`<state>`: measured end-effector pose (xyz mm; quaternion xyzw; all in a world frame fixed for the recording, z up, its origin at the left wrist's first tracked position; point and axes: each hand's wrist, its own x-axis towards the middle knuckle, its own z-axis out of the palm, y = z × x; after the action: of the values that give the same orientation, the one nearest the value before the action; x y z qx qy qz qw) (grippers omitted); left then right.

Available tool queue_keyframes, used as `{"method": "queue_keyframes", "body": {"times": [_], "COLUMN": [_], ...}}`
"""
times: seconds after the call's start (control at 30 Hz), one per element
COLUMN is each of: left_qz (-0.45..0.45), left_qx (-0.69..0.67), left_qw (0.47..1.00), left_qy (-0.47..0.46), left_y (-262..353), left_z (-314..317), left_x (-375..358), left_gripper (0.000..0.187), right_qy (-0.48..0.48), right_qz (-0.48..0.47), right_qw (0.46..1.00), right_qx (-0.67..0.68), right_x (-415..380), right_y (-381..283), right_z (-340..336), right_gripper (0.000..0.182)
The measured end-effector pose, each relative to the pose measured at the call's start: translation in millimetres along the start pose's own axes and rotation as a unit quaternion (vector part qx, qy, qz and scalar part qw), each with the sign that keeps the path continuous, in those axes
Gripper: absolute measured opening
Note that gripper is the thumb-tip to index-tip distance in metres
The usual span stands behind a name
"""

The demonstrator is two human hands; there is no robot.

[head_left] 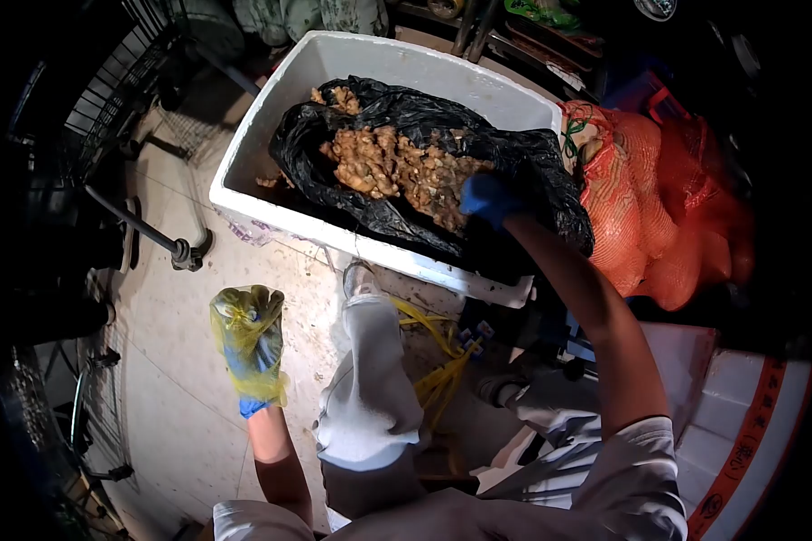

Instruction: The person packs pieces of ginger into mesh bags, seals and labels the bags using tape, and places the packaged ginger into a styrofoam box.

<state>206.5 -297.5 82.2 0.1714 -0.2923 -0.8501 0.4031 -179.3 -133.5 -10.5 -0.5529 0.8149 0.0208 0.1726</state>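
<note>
My left hand (pixel 254 350), in a blue glove, is inside a thin, see-through yellow plastic bag (pixel 275 383) that covers it to the wrist. Its fingers look curled in the bag, and a pale patch shows near their tips. It hangs above the floor, apart from the white foam box (pixel 284 224). My right hand (pixel 487 198), also blue-gloved, reaches into that box and touches a heap of knobbly brown ginger (pixel 370 162). Its fingertips are in shadow against the pieces. A crumpled black plastic liner (pixel 289 135) surrounds the ginger.
Right of the box lean red mesh sacks (pixel 636 207). Yellow straps (pixel 442 374) lie on the floor by my legs. White boxes with red tape (pixel 744 433) stand at lower right. Wire racks (pixel 122 81) on wheels are at the left, over a pale tiled floor (pixel 167 343).
</note>
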Motion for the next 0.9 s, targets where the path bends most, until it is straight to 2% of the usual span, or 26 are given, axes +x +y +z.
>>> {"method": "queue_keyframes", "body": {"times": [0.03, 0.1, 0.13, 0.17, 0.23, 0.3, 0.4, 0.47, 0.6, 0.67, 0.73, 0.77, 0.83, 0.9], "left_qz": [-0.003, 0.000, 0.005, 0.006, -0.013, -0.027, -0.039, -0.039, -0.046, -0.042, -0.036, -0.049, -0.056, -0.067], "left_qx": [-0.019, -0.014, -0.014, -0.009, -0.042, -0.044, -0.065, -0.049, -0.055, -0.050, -0.044, -0.040, -0.039, -0.069], "left_qw": [1.000, 1.000, 1.000, 1.000, 0.999, 0.999, 0.997, 0.998, 0.997, 0.998, 0.998, 0.998, 0.998, 0.993], "left_qy": [-0.020, -0.020, -0.022, -0.021, -0.006, 0.009, 0.006, 0.011, 0.027, 0.015, -0.001, 0.001, -0.007, -0.063], "left_y": [-2.4, -8.2, -10.8, -13.7, -18.6, -23.5, -30.6, -31.0, -32.1, -33.8, -34.8, -36.6, -44.0, -56.9], "left_z": [0.8, 6.6, 9.2, 9.9, 7.0, 3.9, 4.6, 5.8, 3.4, 4.0, 10.0, 17.4, 20.9, 15.3], "left_x": [1.7, 3.6, 4.8, 5.4, 4.0, 2.6, 2.6, 1.9, 0.1, 0.4, 1.2, 3.1, 11.1, 21.8], "left_gripper": [0.033, 0.033, 0.034, 0.034, 0.035, 0.036, 0.036, 0.036, 0.037, 0.035, 0.034, 0.028, 0.021, 0.035], "right_qy": [0.000, -0.043, -0.040, -0.039, 0.033, 0.050, 0.000, -0.019, -0.037, 0.094, 0.222, 0.236, 0.130, 0.056], "right_qz": [-0.001, 0.201, 0.200, 0.198, 0.160, 0.175, 0.133, 0.170, 0.138, 0.047, 0.117, 0.118, 0.157, 0.192], "right_qw": [1.000, 0.978, 0.971, 0.972, 0.973, 0.976, 0.989, 0.983, 0.987, 0.974, 0.966, 0.964, 0.975, 0.976], "right_qx": [0.004, -0.031, -0.122, -0.118, -0.161, -0.121, -0.059, 0.067, 0.077, 0.202, 0.056, -0.038, -0.089, -0.084], "right_x": [5.5, 14.2, 24.2, 30.2, 30.1, 26.5, 20.3, 15.4, 22.1, 26.6, 25.7, 28.3, 29.5, 35.1], "right_y": [-8.0, -21.5, -20.8, -15.0, -16.3, -13.5, -9.8, -18.0, -18.8, -6.2, 17.3, 35.3, 55.8, 71.3], "right_z": [6.1, 16.3, 33.7, 48.0, 56.8, 60.4, 56.1, 53.3, 35.7, 3.2, -28.9, -37.9, -60.8, -63.5], "right_gripper": [0.024, 0.023, 0.020, 0.020, 0.018, 0.017, 0.017, 0.019, 0.023, 0.026, 0.027, 0.027, 0.028, 0.028]}}
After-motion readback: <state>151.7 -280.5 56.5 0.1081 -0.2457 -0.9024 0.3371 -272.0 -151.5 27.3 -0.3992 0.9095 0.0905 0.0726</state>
